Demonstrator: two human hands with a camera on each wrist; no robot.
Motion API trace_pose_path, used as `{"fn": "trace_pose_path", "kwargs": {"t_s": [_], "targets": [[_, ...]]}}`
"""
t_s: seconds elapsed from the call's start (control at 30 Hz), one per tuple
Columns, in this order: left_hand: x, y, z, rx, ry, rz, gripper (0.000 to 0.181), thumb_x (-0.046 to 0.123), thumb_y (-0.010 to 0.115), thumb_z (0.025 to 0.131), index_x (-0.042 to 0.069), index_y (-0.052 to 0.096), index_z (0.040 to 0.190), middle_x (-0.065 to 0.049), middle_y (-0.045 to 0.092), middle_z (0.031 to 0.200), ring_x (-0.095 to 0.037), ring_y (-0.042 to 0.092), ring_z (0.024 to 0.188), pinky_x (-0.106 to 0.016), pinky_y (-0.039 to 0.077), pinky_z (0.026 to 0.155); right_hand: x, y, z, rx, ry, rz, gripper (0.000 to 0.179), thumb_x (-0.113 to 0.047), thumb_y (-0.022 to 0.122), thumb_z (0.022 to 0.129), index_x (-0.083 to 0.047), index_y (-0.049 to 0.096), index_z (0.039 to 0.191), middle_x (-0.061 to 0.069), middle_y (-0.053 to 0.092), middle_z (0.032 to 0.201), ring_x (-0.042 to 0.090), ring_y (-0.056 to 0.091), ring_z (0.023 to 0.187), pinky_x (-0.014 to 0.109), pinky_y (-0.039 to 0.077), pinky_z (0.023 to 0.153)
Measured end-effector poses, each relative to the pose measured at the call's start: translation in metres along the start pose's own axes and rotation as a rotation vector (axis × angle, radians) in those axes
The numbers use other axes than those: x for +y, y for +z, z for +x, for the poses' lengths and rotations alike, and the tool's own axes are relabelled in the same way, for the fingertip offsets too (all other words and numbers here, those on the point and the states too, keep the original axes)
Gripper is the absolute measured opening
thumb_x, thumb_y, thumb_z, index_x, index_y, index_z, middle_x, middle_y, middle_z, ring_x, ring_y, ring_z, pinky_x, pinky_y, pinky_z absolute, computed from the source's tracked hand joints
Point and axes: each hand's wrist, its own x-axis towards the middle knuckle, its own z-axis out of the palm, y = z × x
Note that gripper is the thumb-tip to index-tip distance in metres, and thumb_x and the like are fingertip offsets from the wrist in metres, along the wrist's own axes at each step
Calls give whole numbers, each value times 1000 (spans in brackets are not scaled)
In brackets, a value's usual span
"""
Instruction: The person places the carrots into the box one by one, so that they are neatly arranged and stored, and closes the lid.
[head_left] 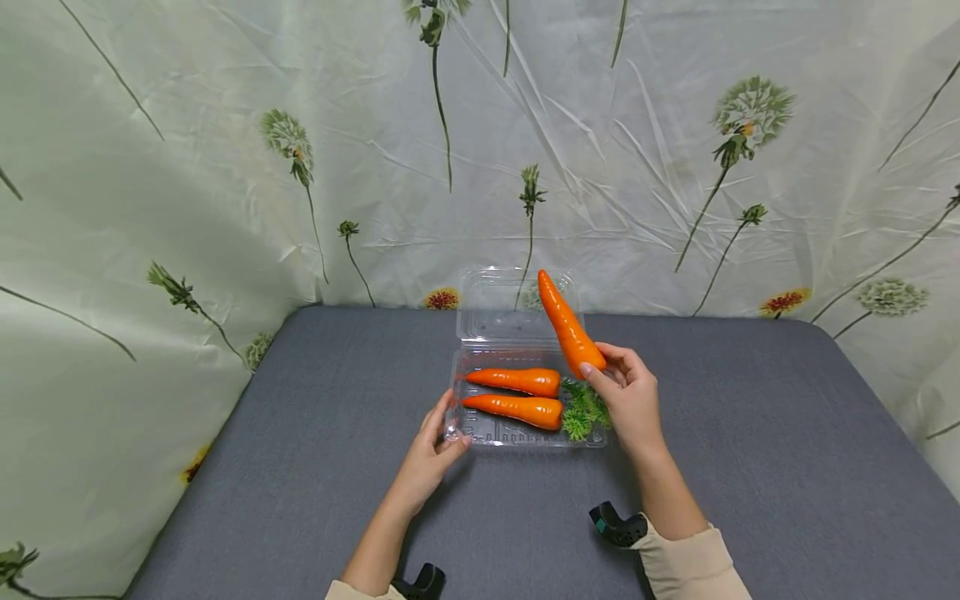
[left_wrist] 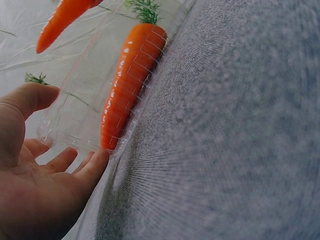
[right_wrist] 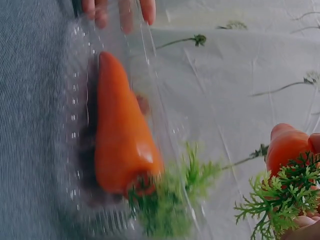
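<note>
The two forearms are extended forward from the lower edge of the head view and angled toward each other. The left forearm (head_left: 386,529) is slanted to the right; the left hand (head_left: 423,458) is set nearer the body, its thumb (left_wrist: 36,99) parted from its lightly bent fingers (left_wrist: 95,170) in a holding grip. The right forearm (head_left: 667,492) is slanted to the left; the right hand (head_left: 633,400) is reached farther forward, its fingers bent opposite the thumb (head_left: 600,383) in a pinch. Pale sleeves (head_left: 690,567) are worn on both arms.
</note>
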Motion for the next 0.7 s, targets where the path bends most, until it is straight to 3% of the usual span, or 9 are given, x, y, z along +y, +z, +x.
{"fn": "trace_pose_path", "kwargs": {"t_s": [0.17, 0.4, 0.7], "targets": [[15, 3, -4, -4, -5, -10, 71, 0, 58, 85, 9, 19, 144, -18, 17, 143, -38, 32, 120, -29, 40, 86, -1, 12, 0, -28, 5, 65, 40, -5, 64, 83, 6, 49, 118, 18, 52, 114, 15, 54, 101, 22, 46, 78], [-2, 0, 0, 2, 9, 8, 72, 8, 62, 85, 15, 21, 144, -14, 19, 143, -34, 34, 120, -27, 40, 86, 2, 27, 0, -85, 15, 133, 39, 0, 64, 81, 7, 48, 117, 20, 51, 116, 19, 52, 107, 26, 44, 83], [-5, 0, 1, 15, 17, 25, 72, 9, 63, 84, 17, 22, 144, -12, 20, 142, -33, 35, 120, -33, 39, 88, 10, 36, 1, -130, 48, 128, 38, 1, 64, 81, 6, 48, 115, 17, 51, 118, 20, 49, 111, 26, 47, 78]]}}
